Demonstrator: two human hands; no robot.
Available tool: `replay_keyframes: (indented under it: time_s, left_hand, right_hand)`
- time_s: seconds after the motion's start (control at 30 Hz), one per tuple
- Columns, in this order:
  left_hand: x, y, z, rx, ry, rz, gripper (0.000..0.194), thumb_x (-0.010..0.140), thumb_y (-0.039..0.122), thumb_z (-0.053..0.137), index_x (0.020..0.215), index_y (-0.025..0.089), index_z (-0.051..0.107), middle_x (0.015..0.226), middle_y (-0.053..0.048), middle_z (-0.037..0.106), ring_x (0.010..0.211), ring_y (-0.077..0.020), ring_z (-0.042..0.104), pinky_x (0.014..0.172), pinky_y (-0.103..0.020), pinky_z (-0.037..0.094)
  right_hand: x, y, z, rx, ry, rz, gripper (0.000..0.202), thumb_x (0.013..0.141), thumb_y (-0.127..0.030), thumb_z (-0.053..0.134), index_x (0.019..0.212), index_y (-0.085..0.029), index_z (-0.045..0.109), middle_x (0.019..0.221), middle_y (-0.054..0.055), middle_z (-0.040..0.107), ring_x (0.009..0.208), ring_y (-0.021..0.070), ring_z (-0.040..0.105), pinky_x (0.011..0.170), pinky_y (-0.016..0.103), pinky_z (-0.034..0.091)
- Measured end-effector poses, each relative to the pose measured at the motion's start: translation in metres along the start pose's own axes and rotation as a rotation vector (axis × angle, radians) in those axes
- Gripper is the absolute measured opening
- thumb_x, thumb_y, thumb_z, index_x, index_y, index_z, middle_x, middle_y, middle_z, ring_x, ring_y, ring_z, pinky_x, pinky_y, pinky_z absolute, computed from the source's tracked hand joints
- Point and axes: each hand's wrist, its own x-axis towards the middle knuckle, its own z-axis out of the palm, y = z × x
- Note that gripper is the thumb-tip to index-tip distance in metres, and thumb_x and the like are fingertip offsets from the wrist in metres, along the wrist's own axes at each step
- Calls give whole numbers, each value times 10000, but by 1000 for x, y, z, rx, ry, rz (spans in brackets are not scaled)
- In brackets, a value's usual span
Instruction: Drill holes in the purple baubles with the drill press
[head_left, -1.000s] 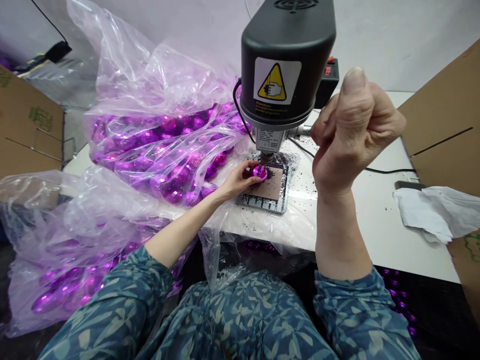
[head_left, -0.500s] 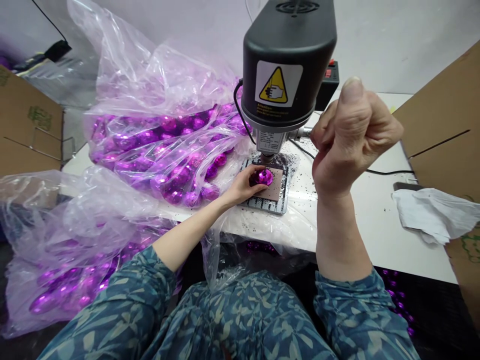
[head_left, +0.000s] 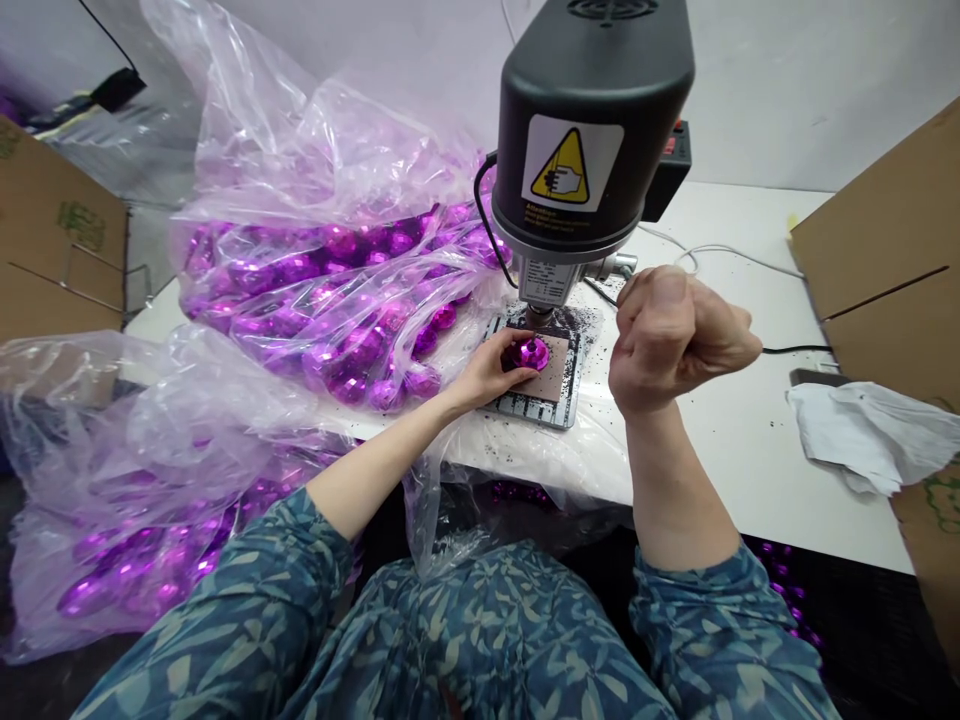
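A black bench drill (head_left: 592, 120) stands on the white table (head_left: 750, 450). My left hand (head_left: 487, 370) holds a shiny purple faceted ball (head_left: 530, 352) on the drill's small base plate (head_left: 559, 385), right under the spindle (head_left: 536, 312). My right hand (head_left: 675, 340) is closed in a fist around the drill's feed lever, whose metal stub (head_left: 622, 265) shows at the machine's right side; the lever itself is hidden inside the fist.
A clear plastic bag (head_left: 330, 280) full of purple balls lies left of the drill, and another bag (head_left: 127, 520) hangs below the table edge. Cardboard boxes (head_left: 885, 260) stand at right and far left. A crumpled white cloth (head_left: 870, 435) lies at right. Dark shavings dot the table.
My right hand has swung down from head height to beside the base plate, still closed on the lever. My left hand keeps the purple ball on the plate.
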Motion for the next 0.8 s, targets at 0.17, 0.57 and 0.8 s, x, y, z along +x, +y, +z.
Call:
replay_keyframes:
  time_s: [0.17, 0.57, 0.8]
  left_hand:
    - [-2, 1, 2, -32, 1, -50, 544, 845, 258, 846, 1325, 163, 608, 1244, -116, 727, 1053, -225, 712, 925, -360, 591]
    - [-3, 1, 5, -82, 34, -81, 560, 819, 255, 871, 1300, 162, 602, 1199, -99, 737, 995, -204, 714, 877, -331, 588]
    - [-5, 15, 4, -42, 85, -131, 524, 796, 227, 859, 1249, 153, 607, 1140, -90, 729, 924, -181, 688, 807, -308, 571]
  right_hand:
    - [-8, 9, -4, 64, -13, -170, 513, 976, -192, 531, 578, -204, 208, 463, -56, 211, 379, 62, 221, 404, 288, 213]
    - [-20, 20, -13, 127, -122, -341, 473, 920, -81, 536, 564, -195, 246, 477, -74, 285, 390, 35, 268, 404, 248, 270]
    - [27, -1, 7, 47, -27, 12, 536, 1002, -249, 593, 540, -204, 326, 448, -58, 320, 375, 53, 301, 389, 289, 202]
